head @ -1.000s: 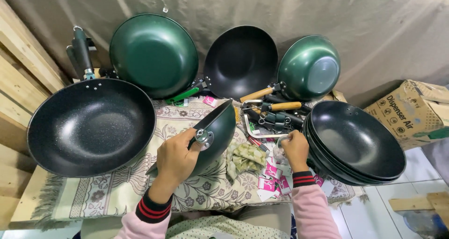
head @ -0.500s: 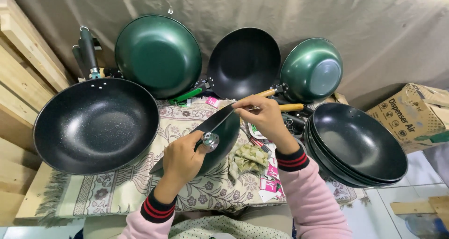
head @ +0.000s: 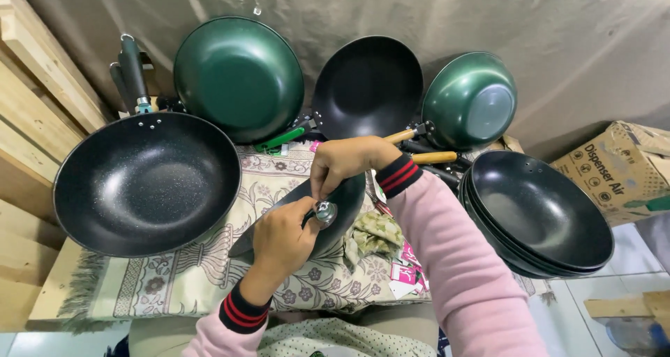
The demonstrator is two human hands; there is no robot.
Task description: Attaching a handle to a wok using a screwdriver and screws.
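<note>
My left hand (head: 283, 240) clamped on pan (head: 340, 202) at metal fitting (head: 325, 212). My right hand (head: 347, 161) gripping pan rim. Pan tilted over patterned cloth (head: 202, 277).

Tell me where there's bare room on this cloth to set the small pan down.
Free: the patterned cloth in front of the big black wok, left of the left hand. Crowded: behind the right hand, with handles, and toward the stacked black pans.
</note>
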